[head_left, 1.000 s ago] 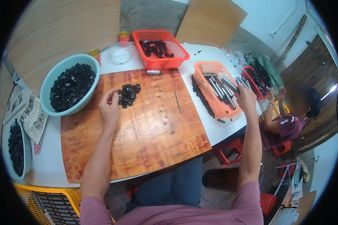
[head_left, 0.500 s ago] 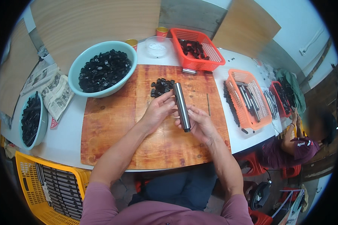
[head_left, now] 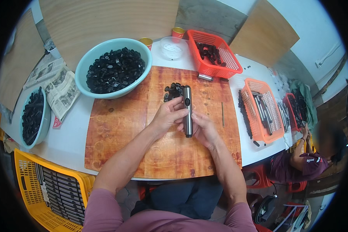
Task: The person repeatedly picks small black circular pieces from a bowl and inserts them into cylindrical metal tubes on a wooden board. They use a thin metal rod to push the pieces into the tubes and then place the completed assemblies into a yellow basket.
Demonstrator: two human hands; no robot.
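Note:
A shiny metal tube (head_left: pixel 188 121) with black ends stands nearly lengthwise in front of me, above the wooden board (head_left: pixel 116 143). On its upper part, facing me, shows a small black oval piece (head_left: pixel 187 102). My left hand (head_left: pixel 169 115) grips the tube from the left, its thumb just below that piece. From the right, my right hand (head_left: pixel 203 127) closes on the tube's lower half. Just beyond my left fingers lies a small pile of black oval parts (head_left: pixel 174 91), partly hidden by the tube. To the right a thin dark rod (head_left: pixel 222 115) rests on the board.
A pale-green basin (head_left: pixel 81 73) of black parts stands at the back left, a smaller basin (head_left: pixel 45 123) further left. A red basket (head_left: pixel 216 71) and an orange basket (head_left: pixel 272 135) stand right. A yellow crate (head_left: pixel 27 193) holds tubes. A co-worker (head_left: pixel 297 164) sits far right.
The tube has turned from a slant to nearly straight, and the black oval piece now shows on its face. My left thumb has moved onto the tube. The view has shifted slightly.

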